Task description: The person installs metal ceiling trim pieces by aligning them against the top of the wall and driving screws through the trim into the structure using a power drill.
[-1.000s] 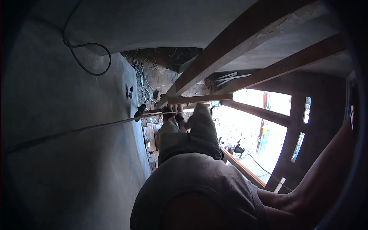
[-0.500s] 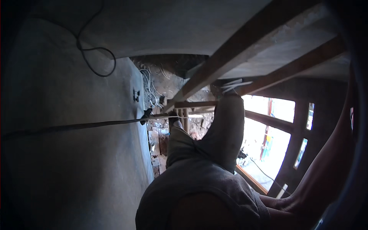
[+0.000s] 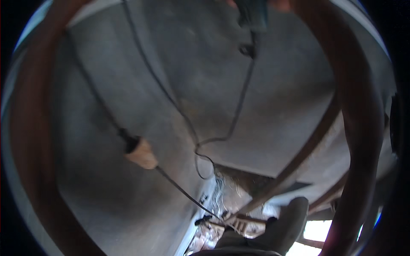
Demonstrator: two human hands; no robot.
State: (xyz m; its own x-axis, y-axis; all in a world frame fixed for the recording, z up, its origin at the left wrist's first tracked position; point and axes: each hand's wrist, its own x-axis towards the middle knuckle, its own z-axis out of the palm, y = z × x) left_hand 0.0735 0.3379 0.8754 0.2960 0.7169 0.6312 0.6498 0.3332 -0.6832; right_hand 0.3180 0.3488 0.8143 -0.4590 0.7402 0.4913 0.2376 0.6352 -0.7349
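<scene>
Swinging upward since the earlier frames, the head view is now facing the grey plastered wall (image 3: 265, 98), with both forearms reaching up along the picture's edges, the left arm (image 3: 30, 141) and the right arm (image 3: 363, 128). Both hands are meeting at the top edge around a dark teal object (image 3: 253, 13), blurred and cut off, so how tightly they are gripping cannot be told. A black cable (image 3: 239, 106) is hanging from it down the wall, while a trouser leg (image 3: 284, 226) and wooden beams (image 3: 294, 162) are showing below.
</scene>
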